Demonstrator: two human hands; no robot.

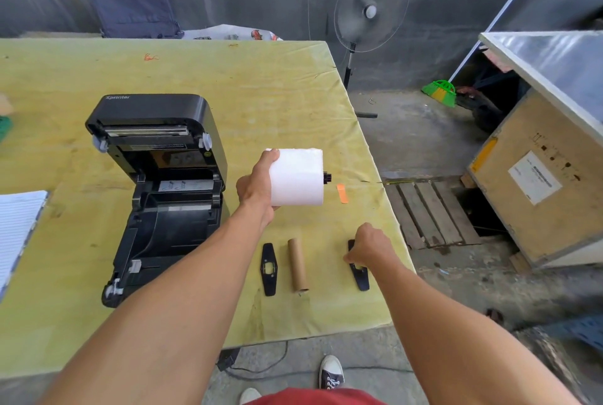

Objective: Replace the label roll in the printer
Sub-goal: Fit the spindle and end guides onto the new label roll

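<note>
A black label printer (156, 182) stands on the table with its lid swung open and its roll bay bare. My left hand (257, 187) grips a full white label roll (298, 178) in the air to the right of the printer; a black spindle end (327, 178) pokes out of the roll's right side. My right hand (368, 246) pinches a flat black roll guide (360, 275) that lies on the table near its right edge. A second black guide (269, 269) and a bare brown cardboard core (297, 266) lie side by side between my arms.
The table (228, 85) wears a yellow-green cover. A lined notepad (16, 225) sits at its left edge and an orange strip (342, 193) lies by the roll. On the floor to the right are a fan (370, 8), a wooden pallet (427, 212) and a crate (535, 182).
</note>
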